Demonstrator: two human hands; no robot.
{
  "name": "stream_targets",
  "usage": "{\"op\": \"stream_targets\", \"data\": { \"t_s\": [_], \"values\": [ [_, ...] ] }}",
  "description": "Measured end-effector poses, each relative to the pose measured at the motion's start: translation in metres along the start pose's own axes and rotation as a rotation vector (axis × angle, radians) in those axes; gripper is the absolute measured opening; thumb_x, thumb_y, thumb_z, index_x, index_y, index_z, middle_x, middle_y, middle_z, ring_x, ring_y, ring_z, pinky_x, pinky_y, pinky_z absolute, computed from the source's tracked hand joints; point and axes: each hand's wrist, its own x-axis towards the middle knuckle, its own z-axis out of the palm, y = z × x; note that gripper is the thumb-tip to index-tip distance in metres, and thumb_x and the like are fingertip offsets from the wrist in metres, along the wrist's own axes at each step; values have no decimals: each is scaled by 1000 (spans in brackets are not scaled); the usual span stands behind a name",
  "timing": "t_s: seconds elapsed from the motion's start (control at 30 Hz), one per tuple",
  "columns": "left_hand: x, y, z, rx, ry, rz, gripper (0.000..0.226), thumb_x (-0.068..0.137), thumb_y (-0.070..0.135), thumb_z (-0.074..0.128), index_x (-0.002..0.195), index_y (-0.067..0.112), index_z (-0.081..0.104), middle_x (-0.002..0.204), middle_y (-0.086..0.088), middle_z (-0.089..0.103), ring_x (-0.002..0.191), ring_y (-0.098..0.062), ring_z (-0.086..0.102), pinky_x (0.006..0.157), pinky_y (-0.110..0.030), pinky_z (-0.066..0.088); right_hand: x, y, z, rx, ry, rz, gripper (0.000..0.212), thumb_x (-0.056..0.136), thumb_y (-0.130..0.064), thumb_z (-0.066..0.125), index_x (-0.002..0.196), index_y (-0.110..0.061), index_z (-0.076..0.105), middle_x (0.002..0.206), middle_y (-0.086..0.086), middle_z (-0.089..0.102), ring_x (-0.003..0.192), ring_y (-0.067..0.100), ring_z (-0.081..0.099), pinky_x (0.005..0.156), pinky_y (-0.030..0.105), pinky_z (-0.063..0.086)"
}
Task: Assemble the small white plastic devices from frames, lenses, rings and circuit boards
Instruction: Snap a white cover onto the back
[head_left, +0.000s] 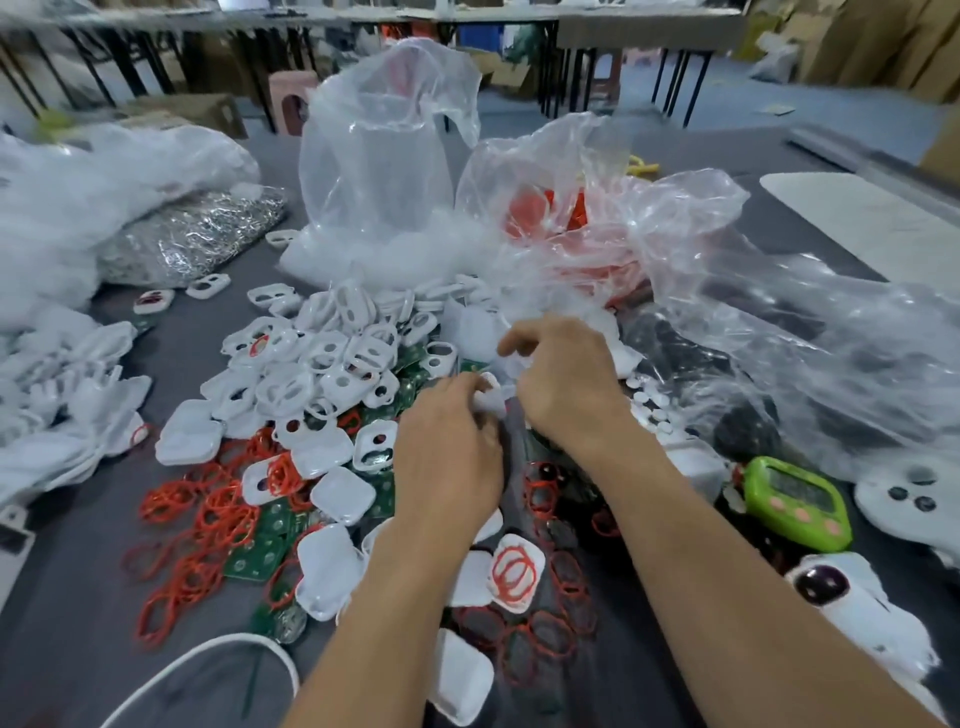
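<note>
Left hand (448, 447) and right hand (566, 387), fingers curled, pinch one small white part (487, 399) between them above the bench (78, 649); likely held clear for fitting. Loose frames (291, 384), red rings (208, 514) and circuit boards (260, 556) are heaped within reach.

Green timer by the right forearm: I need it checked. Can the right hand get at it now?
Probably yes: the green timer lies uncovered beside that forearm, though the right hand is busy pinching a white part.
</note>
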Motion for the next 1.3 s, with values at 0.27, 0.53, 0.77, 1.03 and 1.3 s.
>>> {"op": "stream_targets", "data": {
  "t_s": [0.27,0.53,0.77,1.03,1.3],
  "values": [
    [-4,1,-12,-184,94,-64,39,97,13,55,124,36,70,92,11,72,82,-3,64,70,-16,42,-35,15,9,51,-44,42,44,84,-13,61,124,-28,72,121,2,72,119,23,61,105,37,49],
    [-1,-2,-20,-644,89,-176,23,84,15,77,89,38,76,70,10,75,63,-7,70,58,-19,54,-60,15,10,485,96,-28,40,87,-14,68,121,-34,73,102,-20,75,93,-2,68,80,5,49],
    [2,-2,-19,-830,-111,-181,14,90,24,74,77,22,80,56,-6,66,41,-16,51,42,-24,42,-58,15,-1,822,-57,63,10,82,-18,79,85,-28,79,78,-6,78,67,9,72,61,23,56],
    [-1,6,-20,-868,-3,-376,54,99,50,60,60,14,65,46,2,40,39,-13,34,36,-18,29,-49,23,-8,944,-74,448,48,102,-43,61,67,-11,71,69,11,75,38,15,52,38,19,38],
    [-4,12,-15,-800,46,-31,33,97,28,66,64,24,64,59,11,55,56,-6,52,53,-24,43,-58,10,-2,1201,-465,385,43,104,-42,55,88,-11,78,79,18,75,53,21,64,52,28,51]
  ]
}}
